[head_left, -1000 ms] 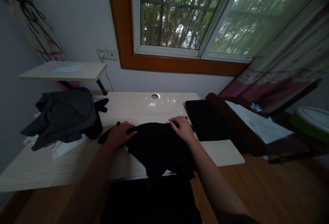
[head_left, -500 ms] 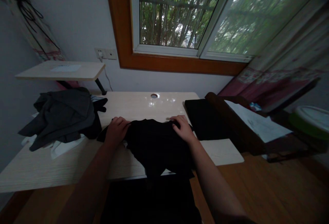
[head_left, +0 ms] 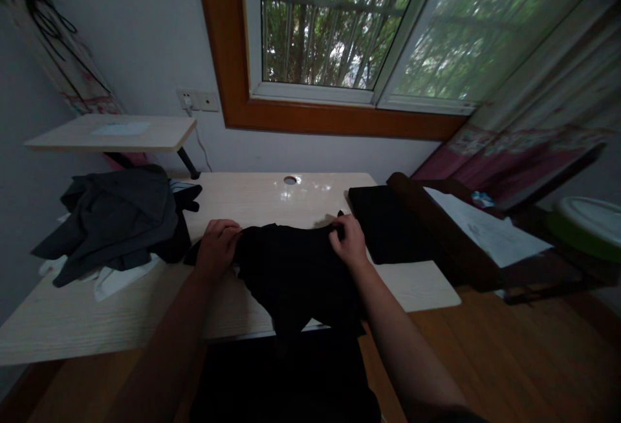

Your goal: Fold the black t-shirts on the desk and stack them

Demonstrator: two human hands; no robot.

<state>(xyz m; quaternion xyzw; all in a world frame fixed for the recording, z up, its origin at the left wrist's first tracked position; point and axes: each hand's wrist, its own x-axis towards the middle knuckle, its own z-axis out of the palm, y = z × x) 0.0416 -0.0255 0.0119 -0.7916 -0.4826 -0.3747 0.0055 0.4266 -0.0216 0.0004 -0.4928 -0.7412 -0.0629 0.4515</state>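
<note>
A black garment (head_left: 295, 274) lies spread over the front of the pale wooden table (head_left: 242, 200), its lower end reaching the near edge. Its exact kind does not show in the dim light. At its far left corner my left hand (head_left: 219, 245) grips the cloth with bent fingers. My right hand (head_left: 349, 242) pinches the far right corner between thumb and fingers, a small bit of fabric sticking up above them. Just beyond my right hand is a flat, folded black cloth (head_left: 383, 226).
A heap of dark grey clothes (head_left: 121, 216), with white cloth (head_left: 126, 277) under it, covers the table's left side beneath a raised shelf (head_left: 116, 133). On the right stands a dark brown piece of furniture (head_left: 451, 242) with white paper (head_left: 485, 229) on it. A window (head_left: 339, 22) is behind.
My right hand has closed on the garment's far right corner and lifted it slightly, its fingers now curled. My left hand stays almost in place.
</note>
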